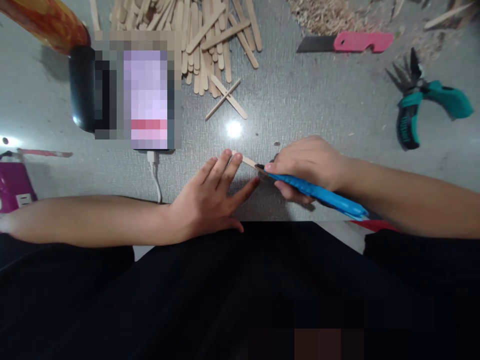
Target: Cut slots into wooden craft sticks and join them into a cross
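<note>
Stick [248, 161] flat on table [195, 135], near its close edge, below the crossed sticks [226, 95]. Left hand [206, 200] open, fingers spread, fingertips pressing the stick's far end. Right hand [311, 167] closed round blue cutter [315, 191], blade at stick's near end. Stick pile [204, 45] farther up; pink knife [362, 42] and pliers [416, 95] off to the right.

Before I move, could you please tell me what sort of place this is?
Probably a craft worktable: the pile of wooden sticks, green-handled pliers and heap of wood shavings suggest it.
</note>
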### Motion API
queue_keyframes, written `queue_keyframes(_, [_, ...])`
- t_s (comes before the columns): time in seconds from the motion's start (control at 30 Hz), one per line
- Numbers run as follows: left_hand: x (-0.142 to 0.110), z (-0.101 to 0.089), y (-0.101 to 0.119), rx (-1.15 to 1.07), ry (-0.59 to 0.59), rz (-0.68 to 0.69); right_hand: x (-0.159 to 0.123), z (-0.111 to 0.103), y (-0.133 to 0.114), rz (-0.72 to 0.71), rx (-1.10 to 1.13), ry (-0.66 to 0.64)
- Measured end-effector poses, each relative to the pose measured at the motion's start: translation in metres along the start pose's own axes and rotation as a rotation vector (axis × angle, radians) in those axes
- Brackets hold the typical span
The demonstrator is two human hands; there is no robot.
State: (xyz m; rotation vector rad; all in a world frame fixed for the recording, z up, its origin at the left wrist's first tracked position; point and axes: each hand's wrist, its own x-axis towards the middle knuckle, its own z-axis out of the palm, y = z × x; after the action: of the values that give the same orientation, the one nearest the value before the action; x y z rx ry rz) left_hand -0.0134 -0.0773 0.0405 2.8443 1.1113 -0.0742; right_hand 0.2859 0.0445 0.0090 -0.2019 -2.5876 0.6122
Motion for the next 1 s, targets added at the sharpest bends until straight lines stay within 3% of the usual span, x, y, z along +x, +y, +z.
queue_keyframes(0.23, [0.005, 0.016, 0.001, -0.172, -0.051, -0.044, 0.001, 0.006, -0.003, 0.029, -0.038, 0.039])
queue_keyframes(0.53, [0.012, 0.013, 0.003, -0.192, -0.048, -0.073, 0.005, 0.012, -0.007, 0.047, -0.031, 0.088])
queue_keyframes(0.8, [0.014, 0.012, 0.005, -0.197, -0.085, -0.063, 0.010, 0.012, -0.024, 0.186, -0.056, 0.090])
queue_keyframes(1.0, [0.017, 0.006, 0.007, -0.164, -0.103, -0.079, 0.012, 0.022, -0.033, 0.236, -0.174, 0.168])
